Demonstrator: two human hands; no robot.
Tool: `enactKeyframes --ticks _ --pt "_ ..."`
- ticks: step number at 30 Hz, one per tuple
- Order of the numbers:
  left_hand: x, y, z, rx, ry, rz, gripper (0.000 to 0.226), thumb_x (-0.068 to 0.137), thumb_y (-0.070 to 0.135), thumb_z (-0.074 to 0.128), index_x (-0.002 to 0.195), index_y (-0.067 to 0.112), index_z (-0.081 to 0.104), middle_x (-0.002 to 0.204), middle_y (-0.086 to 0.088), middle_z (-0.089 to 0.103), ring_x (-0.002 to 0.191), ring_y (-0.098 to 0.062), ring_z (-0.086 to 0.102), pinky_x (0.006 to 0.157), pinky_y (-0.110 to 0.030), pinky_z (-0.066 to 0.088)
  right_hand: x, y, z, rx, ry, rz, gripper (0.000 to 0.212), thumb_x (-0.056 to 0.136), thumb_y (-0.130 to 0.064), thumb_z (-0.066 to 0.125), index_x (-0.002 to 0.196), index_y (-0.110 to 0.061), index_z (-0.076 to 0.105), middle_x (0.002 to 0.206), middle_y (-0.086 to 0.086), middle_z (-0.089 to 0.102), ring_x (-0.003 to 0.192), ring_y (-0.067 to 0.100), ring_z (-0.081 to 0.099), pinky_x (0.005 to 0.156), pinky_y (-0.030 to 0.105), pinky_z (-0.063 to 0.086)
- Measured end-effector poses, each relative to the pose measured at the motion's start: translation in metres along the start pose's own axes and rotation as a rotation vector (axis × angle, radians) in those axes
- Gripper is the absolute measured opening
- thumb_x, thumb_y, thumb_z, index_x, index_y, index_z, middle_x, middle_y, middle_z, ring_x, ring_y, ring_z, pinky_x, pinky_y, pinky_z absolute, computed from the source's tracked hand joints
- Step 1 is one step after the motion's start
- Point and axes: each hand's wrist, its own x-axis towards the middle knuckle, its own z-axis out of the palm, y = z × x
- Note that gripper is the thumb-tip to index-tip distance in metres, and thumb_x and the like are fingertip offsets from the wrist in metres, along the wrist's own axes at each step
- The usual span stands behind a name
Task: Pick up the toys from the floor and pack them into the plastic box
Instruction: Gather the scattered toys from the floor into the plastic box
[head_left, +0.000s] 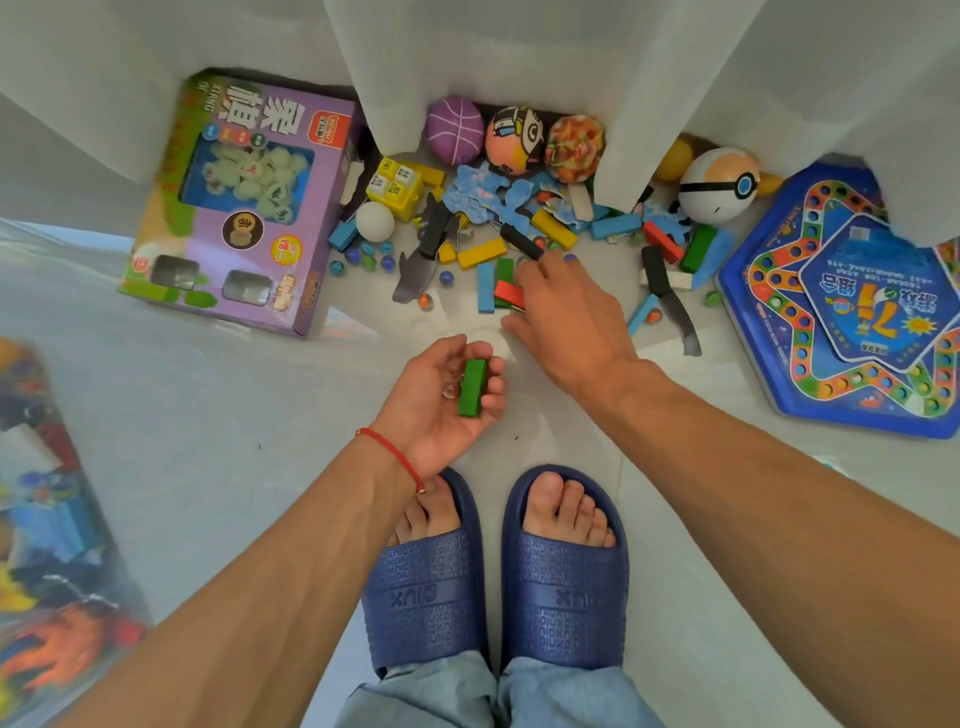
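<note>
The left hand (447, 395) lies palm up near the feet, its fingers curled loosely around a green block (472, 387) and a clear marble (451, 391), while the right hand (563, 322) reaches with spread fingers over the red block (508, 293) and blue block (485, 287) on the floor (234, 415). These blocks look small, stiff and light, so a pinch on the long sides should hold, but the round marbles may roll away. The plastic box (52, 519) stands at the near left, already with toys inside.

Left hand (447, 395) cupping green block (472, 388), right hand (563, 312) over scattered blocks (498, 283)
</note>
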Motion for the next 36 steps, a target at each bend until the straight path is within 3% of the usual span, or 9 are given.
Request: enactKeyframes --ticks 6,10,14,17,22,25,30,34,36 --pt "-0.005 0.0 -0.001 0.038 0.06 0.027 0.036 0.101 0.031 0.042 0.071 0.013 0.053 0.065 -0.004 0.049 0.047 -0.014 0.042 0.04 -0.02 0.028 -0.02 -0.009 0.028 -0.122 0.012 -0.038 0.021 0.099 -0.009 0.05 0.12 -0.007 0.048 0.113 0.015 0.05 0.094 0.032 0.053 0.055 0.038 0.039" --pt "-0.015 -0.008 -0.004 0.038 0.063 0.021 0.037 0.101 0.032 0.042 0.071 0.014 0.051 0.063 -0.003 0.047 0.044 -0.013 0.04 0.037 -0.02 0.025 -0.06 0.001 0.041 -0.209 0.083 -0.067 0.026 0.101 -0.014 0.03 0.101 -0.006 0.054 0.09 0.014 0.053 0.076 0.03 0.053 0.043 0.031 0.027" --pt "-0.033 -0.016 -0.013 0.051 0.092 0.012 0.037 0.1 0.032 0.042 0.07 0.014 0.052 0.065 -0.004 0.048 0.046 -0.014 0.041 0.038 -0.02 0.025 -0.079 0.017 0.047 -0.164 -0.05 -0.013 0.012 0.1 -0.006 0.046 0.11 -0.005 0.053 0.1 0.016 0.055 0.088 0.031 0.052 0.054 0.036 0.037" --pt "-0.062 -0.015 -0.018 0.044 0.107 0.017 0.036 0.1 0.031 0.043 0.07 0.013 0.052 0.065 -0.005 0.049 0.046 -0.014 0.042 0.039 -0.019 0.026 -0.074 0.02 0.026 0.237 -0.125 0.264 0.016 0.104 -0.011 0.045 0.116 -0.003 0.051 0.107 0.015 0.056 0.093 0.031 0.052 0.072 0.039 0.041" --pt "-0.146 0.003 -0.021 -0.029 0.078 0.106 0.031 0.096 0.026 0.048 0.07 0.012 0.055 0.068 -0.005 0.049 0.054 -0.016 0.043 0.041 -0.021 0.028 -0.083 -0.02 -0.061 1.36 -0.46 0.573 0.027 0.104 -0.011 0.05 0.122 0.007 0.056 0.095 0.011 0.054 0.076 0.017 0.046 0.064 0.029 0.043" --pt "-0.213 0.017 -0.029 -0.06 0.03 0.18 0.027 0.093 0.024 0.05 0.068 0.013 0.053 0.066 -0.003 0.046 0.05 -0.014 0.041 0.036 -0.019 0.022 -0.091 -0.073 -0.128 1.503 -0.698 0.417 0.028 0.1 -0.009 0.055 0.123 0.004 0.061 0.098 0.011 0.059 0.078 0.017 0.053 0.064 0.026 0.047" --pt "-0.33 0.037 -0.073 -0.142 -0.011 0.364 0.022 0.091 0.023 0.05 0.071 0.013 0.054 0.066 -0.004 0.047 0.045 -0.013 0.04 0.031 -0.018 0.019 -0.11 -0.206 -0.229 1.376 -1.017 0.144 0.028 0.087 -0.014 0.066 0.112 -0.002 0.064 0.091 0.012 0.063 0.073 0.018 0.059 0.051 0.018 0.047" --pt "-0.405 0.051 -0.139 -0.165 0.105 0.479 0.02 0.089 0.023 0.05 0.074 0.012 0.055 0.067 -0.006 0.049 0.042 -0.014 0.043 0.028 -0.016 0.025 -0.131 -0.318 -0.261 1.189 -1.045 -0.042 0.016 0.09 -0.005 0.064 0.105 -0.002 0.064 0.085 0.012 0.061 0.068 0.018 0.059 0.05 0.02 0.051" --pt "-0.43 0.056 -0.168 -0.223 0.213 0.531 0.019 0.091 0.021 0.049 0.083 0.007 0.059 0.075 -0.011 0.057 0.056 -0.019 0.054 0.037 -0.019 0.043 -0.138 -0.369 -0.261 1.12 -1.0 -0.081 0.014 0.096 -0.005 0.057 0.106 -0.001 0.066 0.085 0.012 0.062 0.071 0.018 0.062 0.058 0.022 0.056"
